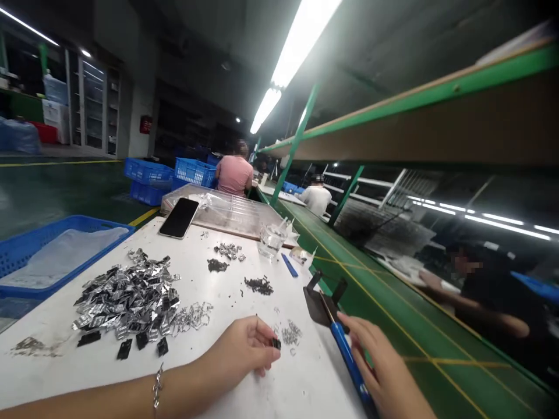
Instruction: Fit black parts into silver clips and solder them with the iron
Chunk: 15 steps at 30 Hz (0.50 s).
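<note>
Between the thumb and fingers of my left hand (251,347) is a small black part (276,344), held over the white table (209,372). Beside it lies a pile of tiny clear pieces (291,333). My right hand (378,361) is at a blue-handled tool (347,355), fingers along its far side; whether they grip it is unclear. The tool's thin tip rests on a dark metal stand (318,305). A large heap of silver and black parts (131,297) covers the left of the table, with clear rings (192,317) next to it. Small black pieces (258,285) lie farther back.
A phone (179,217), a clear cup (271,240) and a blue strip (289,265) lie toward the back. Blue crates (65,256) stand left. A green conveyor (371,279) runs along the right. One person (234,173) sits ahead; others sit across the conveyor.
</note>
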{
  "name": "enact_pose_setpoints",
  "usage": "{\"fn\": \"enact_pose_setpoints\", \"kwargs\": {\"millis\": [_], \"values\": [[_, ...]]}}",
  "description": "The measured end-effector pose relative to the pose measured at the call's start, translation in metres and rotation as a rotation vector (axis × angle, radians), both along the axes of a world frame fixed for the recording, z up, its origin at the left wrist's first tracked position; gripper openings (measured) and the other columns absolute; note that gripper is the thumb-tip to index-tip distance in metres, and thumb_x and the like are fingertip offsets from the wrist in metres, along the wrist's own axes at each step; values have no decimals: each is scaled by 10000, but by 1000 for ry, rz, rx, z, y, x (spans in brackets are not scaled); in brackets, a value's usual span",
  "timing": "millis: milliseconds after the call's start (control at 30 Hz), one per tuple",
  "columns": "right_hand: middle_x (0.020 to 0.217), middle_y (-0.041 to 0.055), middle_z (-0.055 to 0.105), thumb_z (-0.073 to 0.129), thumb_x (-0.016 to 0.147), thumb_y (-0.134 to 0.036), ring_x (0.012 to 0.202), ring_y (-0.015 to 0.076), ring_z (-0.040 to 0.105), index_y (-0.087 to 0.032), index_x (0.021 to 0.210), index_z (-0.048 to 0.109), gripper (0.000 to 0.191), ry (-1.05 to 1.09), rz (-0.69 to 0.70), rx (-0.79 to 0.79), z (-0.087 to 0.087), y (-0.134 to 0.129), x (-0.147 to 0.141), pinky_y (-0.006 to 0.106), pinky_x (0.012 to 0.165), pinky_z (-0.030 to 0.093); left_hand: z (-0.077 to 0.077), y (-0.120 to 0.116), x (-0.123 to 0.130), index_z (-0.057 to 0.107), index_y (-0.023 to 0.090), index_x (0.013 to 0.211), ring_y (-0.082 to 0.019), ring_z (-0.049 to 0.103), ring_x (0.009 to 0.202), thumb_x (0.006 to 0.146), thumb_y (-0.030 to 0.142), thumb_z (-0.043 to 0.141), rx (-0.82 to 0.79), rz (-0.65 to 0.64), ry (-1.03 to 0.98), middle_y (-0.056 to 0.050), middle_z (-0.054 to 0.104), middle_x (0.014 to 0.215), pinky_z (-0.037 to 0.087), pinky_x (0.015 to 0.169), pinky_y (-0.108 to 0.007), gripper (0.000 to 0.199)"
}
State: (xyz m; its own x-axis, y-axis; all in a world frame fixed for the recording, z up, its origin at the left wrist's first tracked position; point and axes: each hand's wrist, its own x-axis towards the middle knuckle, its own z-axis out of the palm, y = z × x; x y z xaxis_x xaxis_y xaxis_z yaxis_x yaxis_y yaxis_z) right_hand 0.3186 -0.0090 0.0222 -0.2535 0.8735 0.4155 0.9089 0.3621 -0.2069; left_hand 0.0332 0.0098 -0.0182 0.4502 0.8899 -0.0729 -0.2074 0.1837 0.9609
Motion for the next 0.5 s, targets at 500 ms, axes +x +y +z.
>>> {"fn": "enact_pose_setpoints", "kwargs": {"millis": [500], "values": [[718, 10, 595, 637, 772, -452, 665, 158, 553, -221, 888, 614, 259, 1019, 375, -783, -41, 9, -113, 282, 657, 436, 4, -4, -5, 598, 143, 867, -158, 521, 657, 726, 243, 584, 835, 86, 610, -61, 589, 783, 414, 598, -269, 174]]}}
